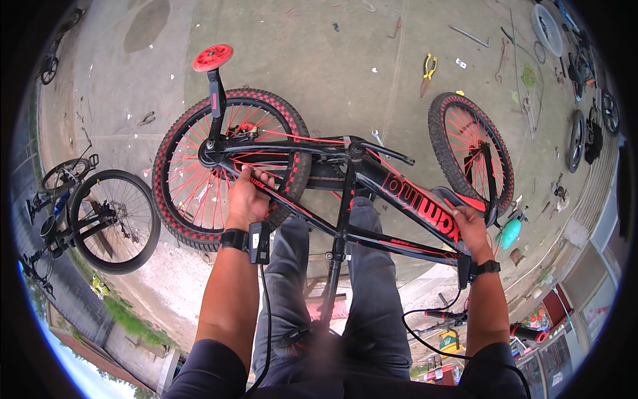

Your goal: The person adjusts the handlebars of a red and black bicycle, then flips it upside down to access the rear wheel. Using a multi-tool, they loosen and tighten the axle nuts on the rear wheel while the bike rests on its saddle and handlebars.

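Observation:
A black and red bicycle (pixel 399 243) lies tilted across the ground before me, over my legs. My left hand (pixel 249 196) is wrapped round the thin frame tube beside the rear wheel (pixel 179 229), which has a red-checked tyre. Around the front end of the frame my right hand (pixel 470 229) is closed, its fingertips partly hidden. A red training wheel (pixel 212 58) sticks up on a black bracket from the rear axle. Turned aside at the far right is the front wheel (pixel 438 126). The seat post runs toward me, blurred at its near end.
Beyond the bicycle lie yellow-handled pliers (pixel 427 74), a wrench (pixel 377 137) and a metal rod (pixel 469 36). Another bicycle (pixel 115 267) lies at the left. Far right are a white tub (pixel 546 30) and loose wheels (pixel 575 141). A green rounded object (pixel 510 234) is near my right wrist.

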A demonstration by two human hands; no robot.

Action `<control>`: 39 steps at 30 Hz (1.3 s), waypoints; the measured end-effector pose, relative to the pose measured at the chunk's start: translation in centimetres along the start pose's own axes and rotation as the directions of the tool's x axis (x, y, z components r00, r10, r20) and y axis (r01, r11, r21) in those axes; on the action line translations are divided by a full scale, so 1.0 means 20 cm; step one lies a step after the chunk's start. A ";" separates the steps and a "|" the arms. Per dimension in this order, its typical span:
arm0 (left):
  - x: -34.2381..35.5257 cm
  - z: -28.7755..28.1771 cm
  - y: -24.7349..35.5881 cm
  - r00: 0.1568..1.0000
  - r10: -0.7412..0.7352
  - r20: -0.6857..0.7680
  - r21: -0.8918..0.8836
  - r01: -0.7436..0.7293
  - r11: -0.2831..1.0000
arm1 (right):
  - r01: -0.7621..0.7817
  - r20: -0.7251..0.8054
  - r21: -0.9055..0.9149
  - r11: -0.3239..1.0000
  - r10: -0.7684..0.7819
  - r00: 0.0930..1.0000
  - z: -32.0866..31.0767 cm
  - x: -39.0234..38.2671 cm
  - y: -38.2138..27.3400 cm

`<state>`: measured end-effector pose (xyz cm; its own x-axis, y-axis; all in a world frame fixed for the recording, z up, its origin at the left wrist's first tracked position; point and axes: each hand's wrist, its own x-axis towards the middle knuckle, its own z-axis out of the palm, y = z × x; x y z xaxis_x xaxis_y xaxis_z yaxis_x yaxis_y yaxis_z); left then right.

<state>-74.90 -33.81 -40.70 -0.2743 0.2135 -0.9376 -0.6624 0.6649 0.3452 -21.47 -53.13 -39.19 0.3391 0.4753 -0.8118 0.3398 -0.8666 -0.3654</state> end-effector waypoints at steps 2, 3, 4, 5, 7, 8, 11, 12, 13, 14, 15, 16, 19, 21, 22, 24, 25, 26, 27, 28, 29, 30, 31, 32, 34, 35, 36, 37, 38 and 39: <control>0.00 0.01 0.00 1.000 -0.009 -0.002 -0.009 0.009 1.000 | 0.029 -0.052 -0.009 1.000 -0.030 0.998 0.03 -0.04 0.02; 0.01 0.00 0.00 1.000 -0.011 0.010 -0.002 0.011 1.000 | 0.075 -0.073 -0.084 0.994 -0.081 0.994 0.05 -0.07 0.00; 0.02 -0.02 0.00 1.000 -0.011 0.020 0.003 0.011 1.000 | 0.121 -0.088 -0.160 0.980 -0.136 0.987 0.07 -0.12 -0.06; 0.02 -0.04 0.00 0.999 -0.012 0.030 0.007 0.011 1.000 | 0.165 -0.099 -0.235 0.958 -0.193 0.976 0.09 -0.17 -0.12; -0.01 -0.03 0.00 1.000 -0.010 -0.006 0.059 0.010 0.998 | 0.303 0.002 -0.339 0.891 -0.321 0.947 0.14 -0.31 -0.24; -0.03 -0.03 0.00 1.000 -0.007 -0.021 0.085 0.008 0.996 | 0.342 0.057 -0.356 0.870 -0.346 0.937 0.18 -0.38 -0.29; -0.18 -0.07 -0.02 0.996 0.080 0.030 0.316 -0.085 0.945 | 0.496 0.230 -0.413 0.764 -0.439 0.868 0.33 -0.54 -0.39; -0.26 -0.08 -0.04 0.992 0.120 0.035 0.400 -0.124 0.908 | 0.522 0.251 -0.420 0.743 -0.457 0.853 0.35 -0.56 -0.41; -0.34 -0.16 -0.09 0.982 0.180 0.059 0.486 -0.186 0.854 | 0.508 0.242 -0.456 0.731 -0.448 0.861 0.39 -0.55 -0.34; -0.48 -0.20 -0.10 0.970 0.194 0.143 0.590 -0.242 0.771 | 0.470 0.262 -0.513 0.718 -0.391 0.882 0.41 -0.53 -0.32; -0.58 -0.31 -0.12 0.960 0.144 0.240 0.698 -0.274 0.661 | 0.433 0.276 -0.570 0.698 -0.334 0.901 0.42 -0.52 -0.31; -0.73 -0.40 -0.12 0.936 0.093 0.339 0.741 -0.327 0.587 | 0.395 0.285 -0.623 0.675 -0.274 0.919 0.42 -0.51 -0.30; -1.15 -0.64 -0.02 0.825 -0.485 0.291 0.892 -0.050 0.449 | 0.380 0.290 -0.627 0.680 -0.249 0.924 0.42 -0.49 -0.27; -1.36 -0.75 0.01 0.718 -0.594 0.363 0.931 -0.265 0.250 | 0.390 0.306 -0.607 0.693 -0.250 0.919 0.40 -0.50 -0.30; -1.43 -0.82 -0.02 0.695 -0.644 0.320 0.944 -0.173 0.283 | 0.396 0.303 -0.585 0.708 -0.263 0.916 0.39 -0.50 -0.32; -1.50 -0.87 -0.04 0.745 -0.561 0.361 0.932 -0.266 0.247 | 0.403 0.300 -0.555 0.728 -0.277 0.913 0.37 -0.52 -0.35; -1.52 -0.87 -0.04 0.748 -0.553 0.368 0.928 -0.259 0.268 | 0.403 0.300 -0.548 0.733 -0.278 0.913 0.36 -0.53 -0.37; -1.54 -0.86 -0.03 0.750 -0.545 0.374 0.924 -0.251 0.289 | 0.403 0.300 -0.540 0.739 -0.278 0.912 0.35 -0.54 -0.39; -1.55 -0.85 -0.02 0.751 -0.539 0.381 0.919 -0.243 0.310 | 0.392 0.299 -0.542 0.744 -0.266 0.917 0.34 -0.55 -0.41; -1.57 -0.86 -0.02 0.769 -0.510 0.386 0.914 -0.245 0.323 | 0.381 0.297 -0.542 0.749 -0.253 0.921 0.33 -0.56 -0.43; -1.59 -0.87 -0.02 0.785 -0.481 0.391 0.909 -0.247 0.335 | 0.369 0.296 -0.543 0.754 -0.240 0.925 0.32 -0.58 -0.45; -1.61 -0.88 -0.02 0.802 -0.451 0.392 0.905 -0.250 0.344 | 0.377 0.297 -0.553 0.743 -0.246 0.922 0.32 -0.58 -0.46; -1.62 -0.87 -0.01 0.808 -0.415 0.418 0.895 -0.289 0.339 | 0.384 0.299 -0.563 0.732 -0.252 0.920 0.30 -0.59 -0.46; -1.64 -0.86 0.02 0.812 -0.380 0.442 0.885 -0.327 0.332 | 0.390 0.301 -0.573 0.721 -0.258 0.918 0.30 -0.60 -0.46; -1.68 -0.81 0.06 0.817 -0.300 0.493 0.857 -0.395 0.331 | 0.383 0.285 -0.579 0.720 -0.262 0.922 0.29 -0.62 -0.48; -1.70 -0.80 0.07 0.818 -0.255 0.516 0.840 -0.423 0.341 | 0.417 0.263 -0.558 0.718 -0.324 0.909 0.28 -0.64 -0.48; -1.72 -0.79 0.09 0.818 -0.211 0.536 0.823 -0.449 0.349 | 0.449 0.239 -0.538 0.713 -0.382 0.893 0.28 -0.66 -0.49; -1.71 -0.79 0.10 0.784 -0.172 0.597 0.772 -0.503 0.389 | 0.388 0.244 -0.570 0.724 -0.301 0.922 0.27 -0.65 -0.50; -1.70 -0.79 0.11 0.770 -0.144 0.622 0.743 -0.521 0.421 | 0.379 0.224 -0.566 0.732 -0.306 0.925 0.27 -0.66 -0.53; -1.70 -0.78 0.12 0.755 -0.115 0.645 0.711 -0.539 0.451 | 0.372 0.216 -0.571 0.731 -0.304 0.928 0.27 -0.68 -0.55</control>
<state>-78.10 -50.66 -7.27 0.3190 0.5466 -0.7743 0.3448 0.6940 0.6320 -34.45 -50.92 -26.60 0.0218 0.6713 -0.7409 0.8761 -0.3699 -0.3093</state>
